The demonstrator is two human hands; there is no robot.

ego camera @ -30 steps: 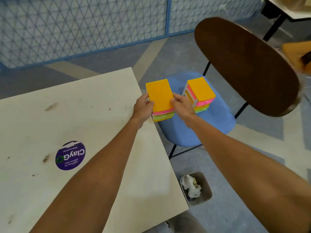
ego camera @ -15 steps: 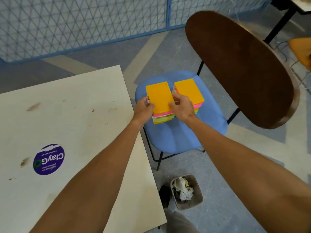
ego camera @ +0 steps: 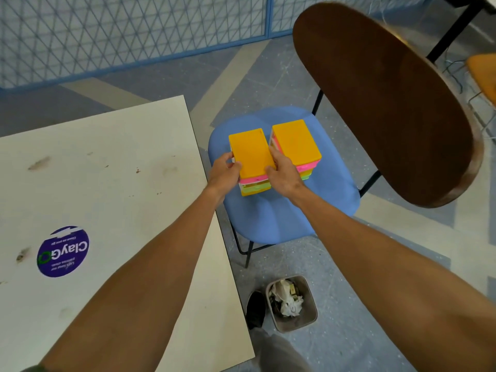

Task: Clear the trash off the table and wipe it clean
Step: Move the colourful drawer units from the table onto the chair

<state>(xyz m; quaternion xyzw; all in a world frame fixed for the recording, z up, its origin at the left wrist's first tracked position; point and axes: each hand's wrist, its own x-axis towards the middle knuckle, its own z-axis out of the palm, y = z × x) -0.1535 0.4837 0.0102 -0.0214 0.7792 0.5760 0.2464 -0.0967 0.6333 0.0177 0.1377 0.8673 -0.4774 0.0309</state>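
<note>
A small plastic drawer box [ego camera: 251,153] with an orange top and pink, green and yellow drawers rests on the blue chair seat [ego camera: 279,218]. My left hand [ego camera: 224,173] grips its left side and my right hand [ego camera: 283,174] grips its right side. A second, matching drawer box [ego camera: 296,143] stands right beside it on the seat. The pale table [ego camera: 107,183] at the left carries brown smudges and a round purple sticker [ego camera: 63,252].
A grey waste bin [ego camera: 292,303] with crumpled paper stands on the floor below the chair, a dark shoe [ego camera: 256,308] next to it. The chair's brown backrest [ego camera: 381,100] rises at the right. A blue mesh fence [ego camera: 128,36] runs along the back.
Both hands carried the drawer box from the table's edge over the chair seat and down beside the second box. The view shifted right.
</note>
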